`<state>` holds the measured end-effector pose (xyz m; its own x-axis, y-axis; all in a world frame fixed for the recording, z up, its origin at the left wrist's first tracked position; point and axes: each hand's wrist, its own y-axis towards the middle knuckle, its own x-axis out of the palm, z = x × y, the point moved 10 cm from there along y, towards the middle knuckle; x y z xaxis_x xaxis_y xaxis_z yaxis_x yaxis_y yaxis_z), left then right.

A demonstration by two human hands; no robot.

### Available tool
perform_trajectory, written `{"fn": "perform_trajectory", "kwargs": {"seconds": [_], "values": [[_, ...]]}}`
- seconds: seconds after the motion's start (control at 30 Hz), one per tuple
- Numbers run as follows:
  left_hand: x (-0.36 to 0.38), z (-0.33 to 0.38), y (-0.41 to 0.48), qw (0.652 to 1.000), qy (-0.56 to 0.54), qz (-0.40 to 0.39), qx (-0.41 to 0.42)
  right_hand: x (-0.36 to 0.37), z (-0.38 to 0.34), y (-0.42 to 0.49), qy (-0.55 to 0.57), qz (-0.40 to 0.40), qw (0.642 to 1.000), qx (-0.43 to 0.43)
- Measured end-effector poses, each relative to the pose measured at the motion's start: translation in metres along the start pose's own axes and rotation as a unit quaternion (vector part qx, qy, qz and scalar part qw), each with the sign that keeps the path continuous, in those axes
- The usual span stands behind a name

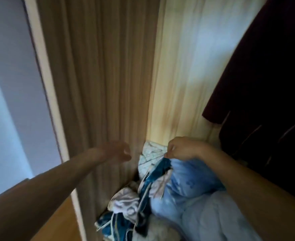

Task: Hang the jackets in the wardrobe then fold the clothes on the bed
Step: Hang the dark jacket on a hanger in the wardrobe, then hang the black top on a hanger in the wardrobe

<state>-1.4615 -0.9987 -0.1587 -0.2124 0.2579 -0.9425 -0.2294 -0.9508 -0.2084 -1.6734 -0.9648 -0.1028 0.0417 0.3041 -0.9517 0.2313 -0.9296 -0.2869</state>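
Fig. 1, near to far.
Left forearm: enters from 8 o'clock and reaches toward the centre, over the wooden floor.
Right forearm: enters from 4 o'clock, above the light blue padded cloth.
Heap of clothes: at 6 o'clock, low in the wardrobe. A white garment lies crumpled at its left, touching the dark blue garment with pale trim. The light blue padded cloth fills its right.
Right hand: just right of centre at 5 o'clock. My fingers are curled and thumb and forefinger pinch the top edge of the dark blue garment. The padded cloth bunches just under my palm.
Left hand: at 7 o'clock, motion-blurred, with loosely spread fingers holding nothing. It is apart from the heap.
Pale patterned cloth: between my two hands, against the wardrobe corner.
Wardrobe side panel: brown wood grain, 11 to 12 o'clock, with a white front edge.
Wardrobe back panel: lighter wood, at 1 o'clock.
Dark jacket: hanging inside the wardrobe at 2 to 3 o'clock.
Wall: grey-blue, at 9 to 10 o'clock.
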Motion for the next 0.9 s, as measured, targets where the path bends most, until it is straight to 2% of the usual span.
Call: {"fn": "perform_trajectory", "kwargs": {"seconds": [0.1, 0.27, 0.43, 0.67, 0.9], "values": [[0.024, -0.051, -0.072, 0.998, -0.023, -0.017, -0.054, 0.038, -0.062, 0.007, -0.001, -0.035, 0.997, -0.073], [0.056, -0.145, -0.181, 0.986, -0.052, 0.012, -0.160, 0.100, -0.189, 0.024, -0.027, -0.056, 0.981, -0.184], [0.088, -0.234, -0.308, 0.952, -0.091, 0.019, -0.293, 0.152, -0.346, 0.007, -0.066, -0.090, 0.942, -0.317], [0.144, -0.342, -0.534, 0.858, -0.186, 0.050, -0.477, 0.234, -0.568, -0.084, -0.170, -0.104, 0.852, -0.484], [0.212, -0.395, -0.759, 0.752, -0.225, 0.104, -0.611, 0.330, -0.740, -0.232, -0.220, -0.142, 0.759, -0.596]]}}
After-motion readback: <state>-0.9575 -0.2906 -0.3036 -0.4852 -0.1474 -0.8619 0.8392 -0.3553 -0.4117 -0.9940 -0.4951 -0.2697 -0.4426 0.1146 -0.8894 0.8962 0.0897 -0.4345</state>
